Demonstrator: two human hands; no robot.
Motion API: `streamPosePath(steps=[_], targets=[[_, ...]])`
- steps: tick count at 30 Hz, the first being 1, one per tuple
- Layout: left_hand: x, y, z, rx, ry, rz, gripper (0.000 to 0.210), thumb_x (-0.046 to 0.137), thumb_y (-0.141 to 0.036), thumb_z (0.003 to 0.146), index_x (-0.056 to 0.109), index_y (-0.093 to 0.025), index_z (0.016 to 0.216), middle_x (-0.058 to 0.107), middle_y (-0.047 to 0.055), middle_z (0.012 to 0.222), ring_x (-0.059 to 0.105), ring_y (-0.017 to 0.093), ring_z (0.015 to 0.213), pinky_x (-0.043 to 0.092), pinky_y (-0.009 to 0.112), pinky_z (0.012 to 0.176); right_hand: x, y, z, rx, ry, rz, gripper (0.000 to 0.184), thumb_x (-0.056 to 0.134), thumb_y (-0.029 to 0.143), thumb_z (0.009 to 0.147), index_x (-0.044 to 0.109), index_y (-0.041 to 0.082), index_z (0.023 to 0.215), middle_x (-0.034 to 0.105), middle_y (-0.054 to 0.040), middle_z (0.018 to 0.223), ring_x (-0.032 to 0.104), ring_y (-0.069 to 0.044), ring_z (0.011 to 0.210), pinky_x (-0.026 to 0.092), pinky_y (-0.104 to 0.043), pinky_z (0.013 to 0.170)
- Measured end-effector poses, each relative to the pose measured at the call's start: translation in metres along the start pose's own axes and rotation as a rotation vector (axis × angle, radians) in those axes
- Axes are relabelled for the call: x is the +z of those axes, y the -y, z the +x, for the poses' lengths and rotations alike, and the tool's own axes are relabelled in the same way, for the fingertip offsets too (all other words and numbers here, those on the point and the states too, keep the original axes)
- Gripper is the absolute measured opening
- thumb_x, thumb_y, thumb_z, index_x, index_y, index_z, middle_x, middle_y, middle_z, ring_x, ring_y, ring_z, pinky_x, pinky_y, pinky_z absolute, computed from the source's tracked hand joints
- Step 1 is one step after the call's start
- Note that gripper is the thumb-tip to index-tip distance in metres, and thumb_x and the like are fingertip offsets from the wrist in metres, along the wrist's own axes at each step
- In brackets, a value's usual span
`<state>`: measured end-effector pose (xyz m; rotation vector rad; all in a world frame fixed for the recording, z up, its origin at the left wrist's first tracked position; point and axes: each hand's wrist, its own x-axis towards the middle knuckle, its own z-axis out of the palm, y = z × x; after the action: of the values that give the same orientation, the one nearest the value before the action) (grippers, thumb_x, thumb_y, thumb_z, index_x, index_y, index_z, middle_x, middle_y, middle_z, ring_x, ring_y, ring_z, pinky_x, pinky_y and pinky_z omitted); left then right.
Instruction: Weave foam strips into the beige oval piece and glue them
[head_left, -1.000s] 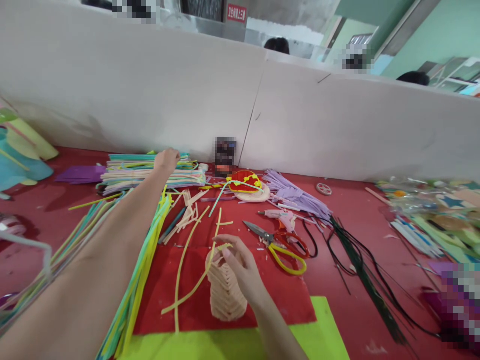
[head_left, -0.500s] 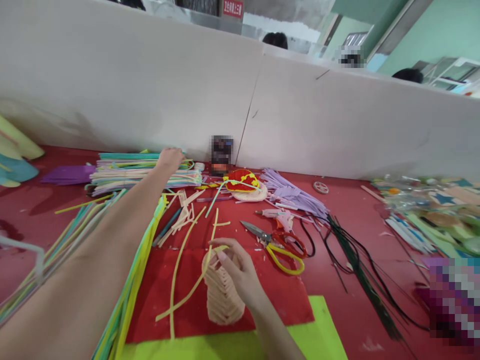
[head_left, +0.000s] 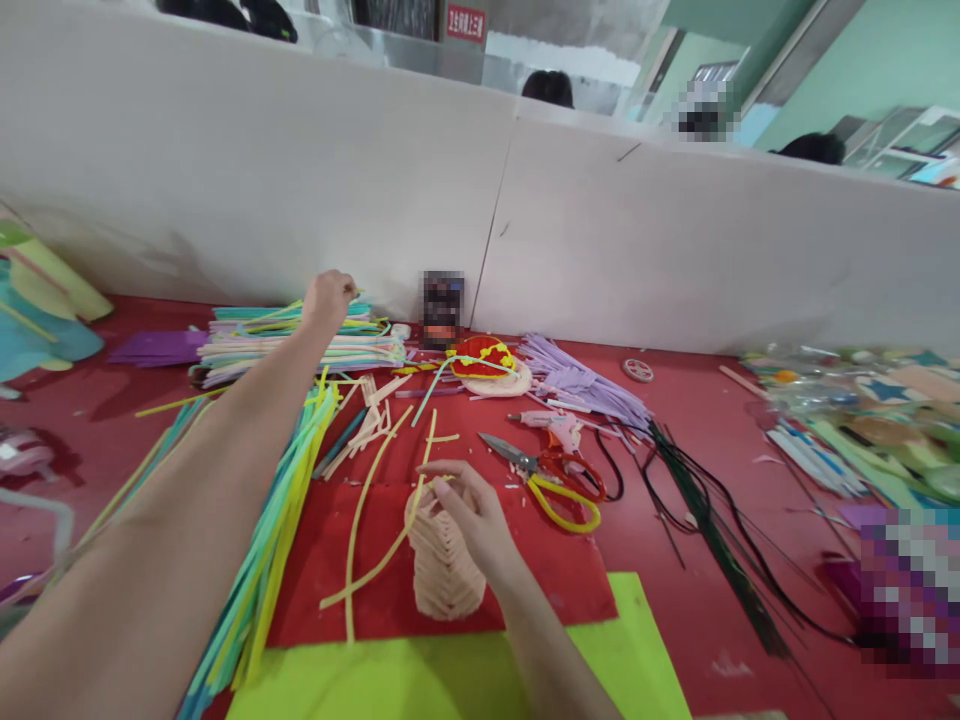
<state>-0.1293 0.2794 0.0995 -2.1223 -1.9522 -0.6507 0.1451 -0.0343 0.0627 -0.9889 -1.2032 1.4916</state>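
Observation:
My left hand [head_left: 328,300] reaches to the back of the table, just above a stack of pastel pipe cleaners [head_left: 300,350]. Its fingers are pinched, and a yellow-green pipe cleaner pokes out of them. My right hand [head_left: 476,515] is closed on a pale yellow pipe cleaner [head_left: 401,545], which curves down to the left. Beneath that hand lies a beige piece [head_left: 448,575] with a braided pattern, partly covered by the fingers. Another pale yellow pipe cleaner [head_left: 351,550] crosses the first one on the red sheet [head_left: 540,590].
Scissors [head_left: 540,470] with red and yellow handles lie right of my right hand, beside a pink glue gun [head_left: 551,425]. Dark green stems [head_left: 712,530] spread farther right. Lilac pipe cleaners [head_left: 585,385] lie near the white partition [head_left: 637,240]. Yellow and green ones [head_left: 285,520] lie under my left arm.
My left hand has risen slightly from the stack, with a yellow-green pipe cleaner end showing at its fingertips. My right hand stays over the braided piece. The view has shifted slightly.

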Motion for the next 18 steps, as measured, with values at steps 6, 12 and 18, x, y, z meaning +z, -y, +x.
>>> streamPosePath(steps=[6, 12, 18], targets=[[-0.053, -0.027, -0.023, 0.032, -0.183, -0.081, 0.027, 0.036, -0.024, 0.094, 0.060, -0.016, 0.102, 0.056, 0.008, 0.112, 0.050, 0.020, 0.106, 0.037, 0.029, 0.088, -0.004, -0.010, 0.004, -0.035, -0.033, 0.007, 0.028, 0.058, 0.044, 0.085, 0.065, 0.021, 0.100, 0.067, -0.0030, 0.085, 0.062, -0.013, 0.073, 0.049, -0.027, 0.068], [-0.089, -0.107, -0.121, 0.552, -0.086, -0.115, 0.034, 0.030, -0.022, 0.096, 0.057, -0.016, 0.114, 0.059, 0.010, 0.113, 0.051, 0.023, 0.110, 0.040, 0.037, 0.096, -0.011, -0.015, 0.010, 0.002, -0.035, 0.247, 0.042, 0.052, 0.052, 0.085, 0.065, 0.017, 0.103, 0.069, -0.0087, 0.097, 0.063, -0.014, 0.071, 0.049, -0.026, 0.062], [-0.102, -0.142, -0.269, 0.753, 0.020, -0.126, 0.029, 0.037, -0.015, 0.092, 0.060, -0.016, 0.111, 0.064, 0.009, 0.112, 0.059, 0.020, 0.107, 0.049, 0.034, 0.091, -0.014, -0.020, 0.012, -0.019, -0.023, 0.166, 0.050, 0.047, 0.060, 0.083, 0.064, 0.018, 0.102, 0.069, -0.0089, 0.099, 0.065, -0.015, 0.073, 0.051, -0.028, 0.065]])
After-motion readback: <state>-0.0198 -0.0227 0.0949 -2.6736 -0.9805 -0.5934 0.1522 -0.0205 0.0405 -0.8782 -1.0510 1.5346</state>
